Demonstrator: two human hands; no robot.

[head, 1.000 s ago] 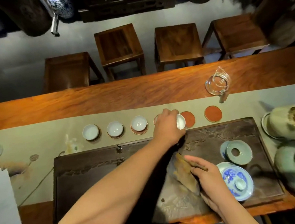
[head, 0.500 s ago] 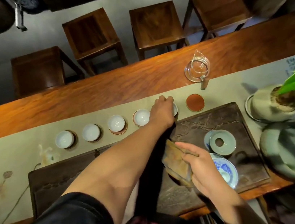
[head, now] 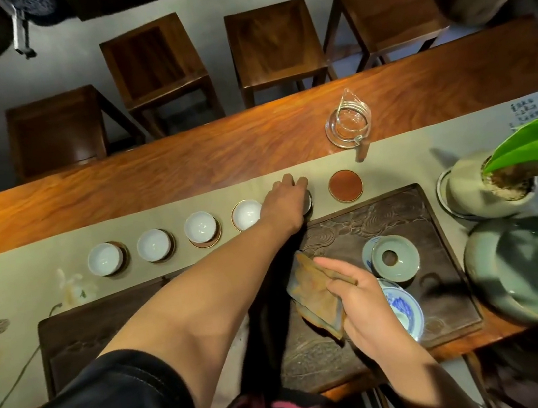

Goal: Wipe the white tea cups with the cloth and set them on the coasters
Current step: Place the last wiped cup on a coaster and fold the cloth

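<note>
Several white tea cups stand in a row on round coasters along the beige runner, from the leftmost cup (head: 105,258) to the fourth cup (head: 246,214). My left hand (head: 287,205) reaches over the runner and covers a fifth white cup (head: 308,202), of which only the right rim shows. One red-brown coaster (head: 345,185) lies bare to its right. My right hand (head: 366,304) holds the folded brownish cloth (head: 315,296) above the dark tea tray (head: 399,209).
On the tray sit a celadon lid (head: 394,258) and a blue-and-white bowl (head: 403,311). A glass pitcher (head: 348,123) stands on the wooden table behind the runner. A potted plant (head: 490,186) and a large green bowl (head: 529,267) are at the right. Stools stand beyond the table.
My left hand carried a white cup rightward along the row and lowered it onto a coaster, where it rests under my fingers. My right hand with the cloth stayed over the tray. The view shifted.
</note>
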